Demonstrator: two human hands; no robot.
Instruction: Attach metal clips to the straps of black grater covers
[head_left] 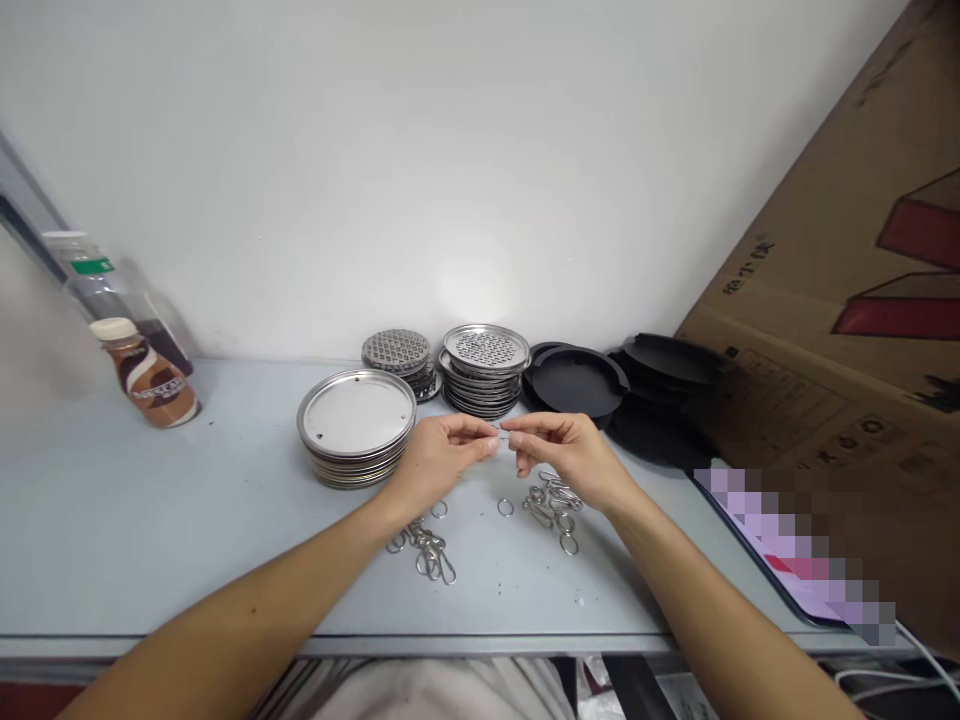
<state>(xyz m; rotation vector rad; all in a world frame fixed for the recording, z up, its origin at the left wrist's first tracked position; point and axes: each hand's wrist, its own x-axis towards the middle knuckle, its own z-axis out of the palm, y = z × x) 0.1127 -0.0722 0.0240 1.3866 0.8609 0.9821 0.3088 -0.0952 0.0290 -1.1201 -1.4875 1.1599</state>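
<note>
My left hand and my right hand meet above the table, thumb and forefinger pinched on each. Between the fingertips shows a small thin metal piece, mostly covered, so its full shape cannot be made out. Below my right hand lies a heap of metal clips and rings. A second pile of clips and rings is under my left wrist. One loose metal ring rests between the two piles. Close to my left hand stands a stack of round metal plates.
Perforated metal discs are stacked by the wall, one pile left of another. Black round trays lie to their right. A brown-labelled bottle and a clear bottle stand left. A cardboard box and a tablet-like device occupy the right.
</note>
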